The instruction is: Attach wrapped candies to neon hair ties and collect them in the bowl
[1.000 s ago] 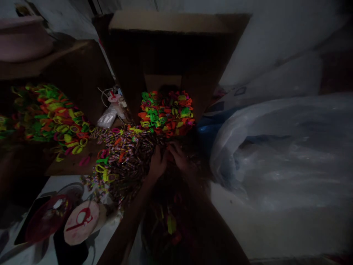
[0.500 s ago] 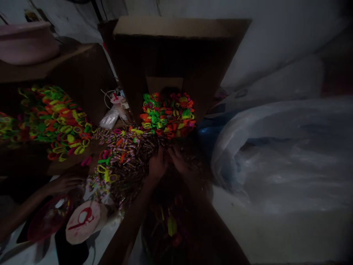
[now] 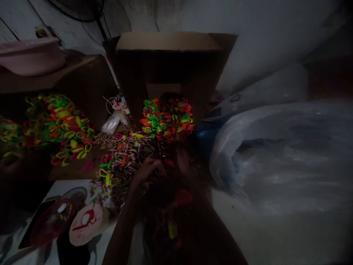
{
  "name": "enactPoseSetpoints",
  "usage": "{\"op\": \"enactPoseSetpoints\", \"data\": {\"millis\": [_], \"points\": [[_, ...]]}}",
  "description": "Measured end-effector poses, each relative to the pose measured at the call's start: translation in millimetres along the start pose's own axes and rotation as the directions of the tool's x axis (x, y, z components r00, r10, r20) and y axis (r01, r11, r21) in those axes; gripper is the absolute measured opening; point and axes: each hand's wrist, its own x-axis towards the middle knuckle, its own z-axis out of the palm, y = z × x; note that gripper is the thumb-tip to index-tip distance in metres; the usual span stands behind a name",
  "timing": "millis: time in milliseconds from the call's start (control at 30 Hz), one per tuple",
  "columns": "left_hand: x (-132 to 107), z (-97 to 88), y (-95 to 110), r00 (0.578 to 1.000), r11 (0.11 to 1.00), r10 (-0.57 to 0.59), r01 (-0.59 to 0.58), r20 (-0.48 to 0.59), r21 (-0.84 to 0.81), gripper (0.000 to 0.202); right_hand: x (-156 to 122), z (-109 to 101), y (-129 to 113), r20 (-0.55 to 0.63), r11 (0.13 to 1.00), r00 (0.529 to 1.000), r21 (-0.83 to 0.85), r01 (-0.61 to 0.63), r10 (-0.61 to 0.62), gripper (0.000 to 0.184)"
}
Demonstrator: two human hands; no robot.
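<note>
The left hand is reaching over a heap of small striped trinkets from the near side, its forearm slanting up and its open fingers curving down, holding nothing that shows. The right hand is blurred and dark, just right of it at the heap's edge; whether it is open or closed, I cannot tell. A mound of neon plastic loops is lying farther away, against a cardboard box.

loop pile before carton | plastic sheeting right | basin left on ledge
</note>
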Motion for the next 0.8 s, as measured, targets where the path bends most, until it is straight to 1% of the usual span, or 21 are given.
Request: {"op": "enactPoseSetpoints", "data": {"millis": [33,67,100,133,167,200,267,333,400,500,567,600,667,733,800], "points": [[1.9,0.1,-3.5,0.988,0.992,-0.028,0.046,-0.149,0.114,0.057,-1.9,-0.3,-0.2,0.015,0.997,1.000,-0.072,0.015,-0.014,0.041],[4.9,0.9,-8.9,0.948,0.964,-0.037,0.118,-0.317,0.240,0.051,-4.5,0.0,-0.5,0.052,0.986,0.998,-0.163,0.034,-0.026,0.035],[8.5,2.1,-16.1,0.895,0.913,-0.017,0.196,-0.445,0.359,0.040,-7.6,0.8,-0.4,0.109,0.965,0.993,-0.256,0.060,-0.033,0.029],[12.1,3.3,-24.5,0.870,0.857,0.015,0.242,-0.492,0.455,0.029,-10.7,1.7,-0.1,0.172,0.940,0.985,-0.331,0.088,-0.032,0.025],[15.4,4.3,-33.4,0.876,0.810,0.047,0.249,-0.481,0.532,0.029,-13.4,2.7,0.7,0.228,0.918,0.973,-0.379,0.115,-0.028,0.021],[18.0,5.1,-42.2,0.892,0.774,0.067,0.236,-0.446,0.588,0.035,-15.5,3.3,1.7,0.274,0.903,0.961,-0.405,0.143,-0.030,0.017],[21.1,6.6,-56.1,0.909,0.729,0.060,0.243,-0.413,0.640,0.046,-17.4,3.5,4.0,0.332,0.897,0.942,-0.400,0.188,-0.049,0.012],[22.3,8.3,-62.9,0.896,0.708,0.016,0.303,-0.444,0.638,0.049,-16.4,2.7,5.4,0.350,0.914,0.935,-0.360,0.186,-0.053,0.017],[22.9,9.9,-62.6,0.875,0.715,-0.016,0.347,-0.483,0.606,0.046,-14.6,2.4,4.5,0.341,0.946,0.940,-0.293,0.141,-0.034,0.023],[24.7,11.1,-55.1,0.846,0.783,-0.009,0.337,-0.532,0.522,0.037,-14.2,4.9,-2.0,0.287,0.990,0.958,-0.138,0.014,0.026,0.027],[26.2,11.3,-49.3,0.814,0.848,0.025,0.290,-0.580,0.443,0.030,-15.7,7.7,-8.9,0.244,0.998,0.968,0.010,-0.058,0.053,0.028],[26.9,11.4,-46.7,0.797,0.882,0.050,0.249,-0.603,0.401,0.026,-16.5,9.0,-12.6,0.232,0.993,0.971,0.083,-0.085,0.063,0.029],[27.6,12.5,-41.9,0.771,0.939,0.111,0.124,-0.627,0.320,0.018,-17.0,10.4,-19.4,0.225,0.972,0.971,0.195,-0.128,0.082,0.031],[27.3,14.9,-37.0,0.751,0.969,0.170,-0.008,-0.638,0.248,0.014,-15.7,9.8,-24.4,0.241,0.956,0.966,0.248,-0.158,0.097,0.033],[26.1,18.5,-31.6,0.748,0.981,0.180,-0.085,-0.639,0.177,0.018,-13.3,7.5,-27.3,0.266,0.952,0.959,0.257,-0.170,0.099,0.031]]}}
